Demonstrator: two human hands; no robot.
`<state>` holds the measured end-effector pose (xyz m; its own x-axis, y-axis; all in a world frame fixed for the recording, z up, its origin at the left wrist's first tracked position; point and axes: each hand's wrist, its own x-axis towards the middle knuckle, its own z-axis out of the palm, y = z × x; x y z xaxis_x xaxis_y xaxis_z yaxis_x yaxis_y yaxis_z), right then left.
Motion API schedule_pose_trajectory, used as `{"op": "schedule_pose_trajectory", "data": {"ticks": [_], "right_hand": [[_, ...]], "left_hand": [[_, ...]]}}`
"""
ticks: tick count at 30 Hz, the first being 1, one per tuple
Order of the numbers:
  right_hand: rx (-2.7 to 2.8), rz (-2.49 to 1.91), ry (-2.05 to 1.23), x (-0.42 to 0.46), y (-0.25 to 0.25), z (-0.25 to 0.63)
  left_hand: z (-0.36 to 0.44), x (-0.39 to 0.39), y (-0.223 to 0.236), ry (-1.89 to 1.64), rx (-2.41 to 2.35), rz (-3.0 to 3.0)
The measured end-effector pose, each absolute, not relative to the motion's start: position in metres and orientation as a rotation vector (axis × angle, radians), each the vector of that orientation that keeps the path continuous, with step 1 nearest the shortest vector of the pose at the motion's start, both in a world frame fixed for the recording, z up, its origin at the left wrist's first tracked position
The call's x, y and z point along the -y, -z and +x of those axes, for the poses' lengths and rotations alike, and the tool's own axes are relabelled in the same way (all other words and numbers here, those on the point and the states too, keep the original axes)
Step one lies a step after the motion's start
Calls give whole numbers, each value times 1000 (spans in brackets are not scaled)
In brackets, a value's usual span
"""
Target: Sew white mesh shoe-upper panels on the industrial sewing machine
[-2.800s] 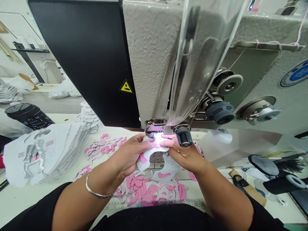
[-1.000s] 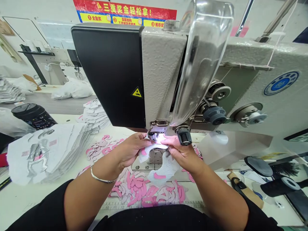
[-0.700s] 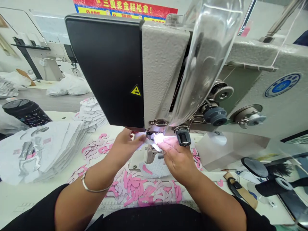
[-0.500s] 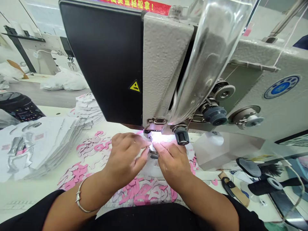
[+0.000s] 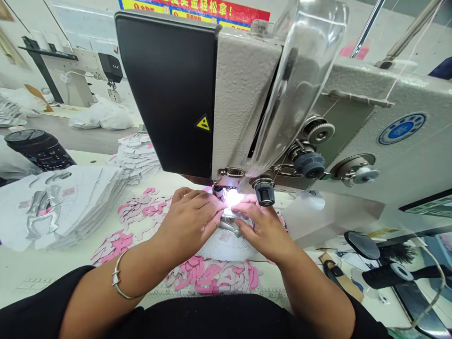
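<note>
A white mesh shoe upper piece (image 5: 226, 247) with silver patches lies under the lit needle area of a sewing machine (image 5: 243, 99). My left hand (image 5: 194, 214) bends over its left edge, thumb and fingers pinched together close to the presser foot (image 5: 218, 192). On the opposite side, my right hand (image 5: 264, 226) grips the piece between its curled fingers and thumb. Both sets of fingertips are near the bright light, whose glare hides the needle and the exact contact.
Stacked white upper pieces (image 5: 81, 202) stand at the left, with a black patterned tumbler (image 5: 38, 148) behind. Pink and white scraps (image 5: 212, 278) cover the table around my wrists. A black thread cone (image 5: 384, 280) and a brush (image 5: 393, 252) lie at the right.
More of the upper piece now shows between my hands, its silver part included. My right thumb has separated from the fingers. The camera view has shifted slightly.
</note>
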<state>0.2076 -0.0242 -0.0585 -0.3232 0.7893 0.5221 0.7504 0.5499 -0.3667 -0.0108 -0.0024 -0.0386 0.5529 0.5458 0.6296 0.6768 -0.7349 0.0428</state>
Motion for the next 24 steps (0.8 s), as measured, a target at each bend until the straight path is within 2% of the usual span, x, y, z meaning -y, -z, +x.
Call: {"op": "schedule_pose_trajectory", "data": {"ticks": [16, 24], "right_hand": [[2205, -1195, -120, 19, 56, 208], [2210, -1122, 119, 20, 64, 205]], "left_hand": [[-19, -7, 42, 950, 974, -2661], [-20, -7, 46, 933, 951, -2680]]}}
